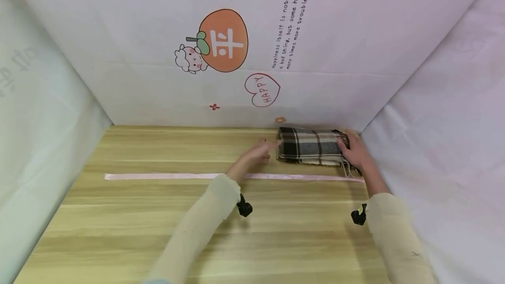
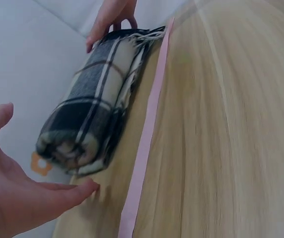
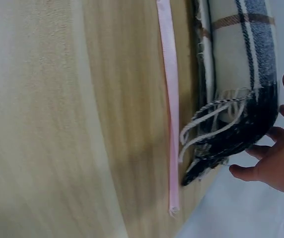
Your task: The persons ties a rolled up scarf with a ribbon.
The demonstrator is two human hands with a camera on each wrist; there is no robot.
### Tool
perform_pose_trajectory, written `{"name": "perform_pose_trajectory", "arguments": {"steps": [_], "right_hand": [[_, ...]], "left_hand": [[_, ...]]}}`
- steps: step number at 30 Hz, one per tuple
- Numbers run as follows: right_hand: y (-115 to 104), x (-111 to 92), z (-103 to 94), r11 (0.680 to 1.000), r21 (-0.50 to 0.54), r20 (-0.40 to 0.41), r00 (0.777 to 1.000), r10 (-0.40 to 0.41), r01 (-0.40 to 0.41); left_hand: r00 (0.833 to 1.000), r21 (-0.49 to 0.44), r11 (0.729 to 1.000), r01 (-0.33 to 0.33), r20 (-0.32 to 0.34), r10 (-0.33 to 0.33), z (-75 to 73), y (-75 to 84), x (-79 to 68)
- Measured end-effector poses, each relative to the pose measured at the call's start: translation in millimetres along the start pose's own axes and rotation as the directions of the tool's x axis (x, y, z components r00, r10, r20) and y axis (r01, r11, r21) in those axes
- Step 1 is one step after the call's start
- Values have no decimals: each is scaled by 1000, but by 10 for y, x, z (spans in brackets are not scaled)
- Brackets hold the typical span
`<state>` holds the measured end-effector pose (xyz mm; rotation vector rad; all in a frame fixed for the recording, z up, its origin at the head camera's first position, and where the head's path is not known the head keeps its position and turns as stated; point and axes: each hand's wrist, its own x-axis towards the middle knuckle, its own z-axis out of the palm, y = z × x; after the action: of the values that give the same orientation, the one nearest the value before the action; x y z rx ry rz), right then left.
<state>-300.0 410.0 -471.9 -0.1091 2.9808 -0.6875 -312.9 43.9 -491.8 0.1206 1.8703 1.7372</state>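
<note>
A plaid scarf in black, white, grey and brown lies rolled up at the back right of the wooden surface. Its spiral end faces my left hand, whose thumb and fingers are spread apart beside it. In the left wrist view a gap shows between that hand and the roll. My right hand is at the fringed end, fingers spread around the dark edge. Whether its fingertips touch the cloth is hard to tell in the right wrist view. White fringe strands hang loose there.
A pink ribbon runs flat across the wooden surface, in front of the scarf. Behind stands a white printed wall. White cloth walls rise at both sides, the right one close to my right hand.
</note>
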Motion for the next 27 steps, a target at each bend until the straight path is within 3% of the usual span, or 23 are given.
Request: {"name": "perform_pose_trajectory", "arguments": {"steps": [3,8,14,18,23,27], "right_hand": [[49,4,99,999,26,-20,999,-34,34],[84,-18,225,995,82,-40,998,-45,48],[145,-16,260,994,106,-67,997,-32,39],[176,-31,288,996,93,-63,998,-7,12],[187,-52,330,995,95,-54,998,15,-10],[177,-83,352,994,101,-64,997,38,-32]], "left_hand": [[1000,76,997,16,-9,-16,147,-14,92],[997,94,994,47,-58,-42,316,-39,207],[985,-66,991,119,-121,-126,439,16,332],[981,-136,980,144,-113,-160,522,26,365],[985,-282,958,56,-143,-100,649,-38,416],[973,-396,918,-38,-223,-56,759,-106,464]]}}
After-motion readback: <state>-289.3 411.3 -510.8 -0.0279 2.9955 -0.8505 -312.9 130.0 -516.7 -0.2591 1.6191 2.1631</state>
